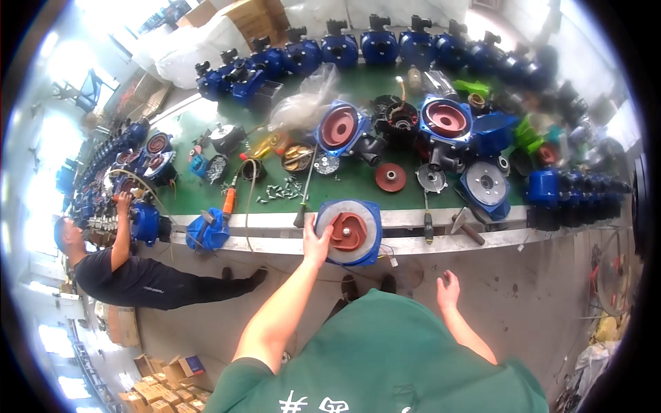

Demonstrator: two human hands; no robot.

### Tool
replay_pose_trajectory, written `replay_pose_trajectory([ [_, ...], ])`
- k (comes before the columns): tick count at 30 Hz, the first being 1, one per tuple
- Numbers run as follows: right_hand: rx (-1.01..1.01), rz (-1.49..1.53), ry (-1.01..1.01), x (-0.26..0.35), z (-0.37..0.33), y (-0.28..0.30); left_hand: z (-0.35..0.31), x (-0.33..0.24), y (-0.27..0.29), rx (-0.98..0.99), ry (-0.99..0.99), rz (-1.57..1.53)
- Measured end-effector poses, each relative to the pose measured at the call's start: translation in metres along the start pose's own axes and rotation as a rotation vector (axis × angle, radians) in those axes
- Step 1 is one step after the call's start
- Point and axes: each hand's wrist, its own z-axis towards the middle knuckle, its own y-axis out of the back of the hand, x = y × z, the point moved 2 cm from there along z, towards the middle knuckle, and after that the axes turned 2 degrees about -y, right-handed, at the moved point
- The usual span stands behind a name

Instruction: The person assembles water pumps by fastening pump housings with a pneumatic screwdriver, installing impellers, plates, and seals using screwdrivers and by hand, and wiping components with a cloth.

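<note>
At the front edge of the bench stands a blue pump motor [375, 230] with a grey round face and a red impeller [350, 231] in its middle. My left hand [317, 242] grips the left side of that face, thumb reaching in by the impeller. My right hand [448, 290] hangs apart from the bench, fingers loosely bent and nothing visible in them. Behind the motor lie a long screwdriver [306, 189], a loose red impeller [390, 177] and scattered bolts [279, 191].
Two opened pumps [339, 128] [446, 118] lie on the green bench top [358, 196]. A hammer [468, 227] and an orange-handled driver [229, 199] rest near the front edge. Blue pumps [379, 47] line the back. Another person [158, 279] works at the left.
</note>
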Motion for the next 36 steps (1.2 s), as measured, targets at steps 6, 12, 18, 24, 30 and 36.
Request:
replay_pose_trajectory([
  [6,0.483,-0.194,0.209,-0.003,0.024,0.084,-0.068,0.070,0.040,0.131,0.429,-0.052],
  [12,0.783,-0.374,0.359,0.070,0.071,0.133,-0.167,0.147,0.076,0.049,0.740,-0.029],
  [18,0.803,-0.174,0.579,0.236,0.096,0.016,-0.251,0.192,0.088,0.173,0.932,0.147],
  [24,0.686,-0.679,1.094,0.396,0.029,-0.077,-0.276,0.185,0.096,0.272,0.870,0.291],
  [30,0.880,-1.023,1.162,0.407,0.023,-0.127,-0.302,0.212,0.098,0.189,0.922,0.225],
  [36,0.823,-1.105,1.383,0.385,0.022,-0.135,-0.302,0.226,0.115,0.239,0.989,0.209],
])
